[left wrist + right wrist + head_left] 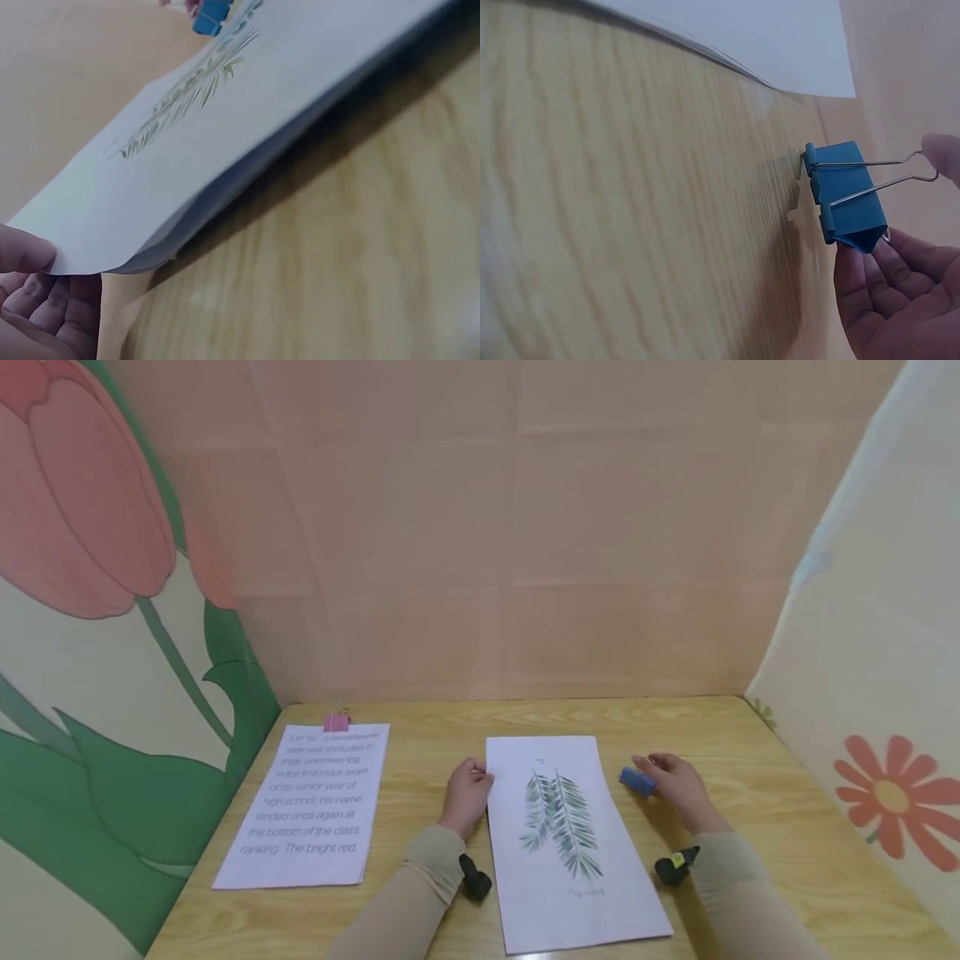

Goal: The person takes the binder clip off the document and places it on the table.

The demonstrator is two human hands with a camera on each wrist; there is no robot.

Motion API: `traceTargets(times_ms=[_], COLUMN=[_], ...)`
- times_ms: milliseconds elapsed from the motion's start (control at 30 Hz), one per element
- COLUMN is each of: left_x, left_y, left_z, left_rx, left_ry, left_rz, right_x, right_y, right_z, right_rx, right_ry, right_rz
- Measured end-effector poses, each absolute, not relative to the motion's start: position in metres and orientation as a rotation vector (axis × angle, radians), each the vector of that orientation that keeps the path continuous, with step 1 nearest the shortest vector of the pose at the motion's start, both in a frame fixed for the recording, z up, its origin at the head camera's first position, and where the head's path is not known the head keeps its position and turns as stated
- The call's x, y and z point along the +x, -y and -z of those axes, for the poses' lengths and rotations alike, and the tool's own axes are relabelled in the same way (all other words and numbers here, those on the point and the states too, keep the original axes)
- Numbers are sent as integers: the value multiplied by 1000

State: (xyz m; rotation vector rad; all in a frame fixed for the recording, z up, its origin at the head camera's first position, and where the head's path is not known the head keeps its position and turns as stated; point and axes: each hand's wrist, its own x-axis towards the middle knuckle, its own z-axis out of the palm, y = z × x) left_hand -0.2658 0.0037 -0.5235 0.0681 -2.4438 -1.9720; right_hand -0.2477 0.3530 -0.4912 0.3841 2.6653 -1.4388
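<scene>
Pink-clipped text sheets left of hands, apart.

— What colour is the clip at the three o'clock side of the leaf sheet?

— The binder clip is bright blue, with silvery wire handles. The sheet itself is white, printed with dark green feathery fronds.

— And at nine o'clock?

— Another white page with grey slanted lettering, and a pink clip at its twelve o'clock edge.

— The table?

— The table is pale yellow wood with a wavy grain. The back wall is plain peach; the left panel shows a coral tulip with green leaves, the right panel an orange daisy on cream.

— Sleeves?

— The sleeves are beige.
</scene>
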Motion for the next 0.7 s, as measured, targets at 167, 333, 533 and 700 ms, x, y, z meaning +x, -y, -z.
traceTargets(times_ms=[167, 333, 533, 700], left_x=[-268, -268, -269, -270], left_y=[-9, -11, -14, -16], left_z=[526, 525, 526, 525], left_rx=[63, 78, 91, 93], left_ry=[2444, 2470, 2516, 2574], left_rz=[1957, 1929, 1874, 1789], right_x=[-245, -245, -246, -247], right_y=[-358, -361, -362, -360], right_z=[491, 493, 496, 497], right_rx=[396, 390, 405, 431], right_ry=[-2650, -2649, -2627, -2575], right_rz=[1451, 1461, 1486, 1537])
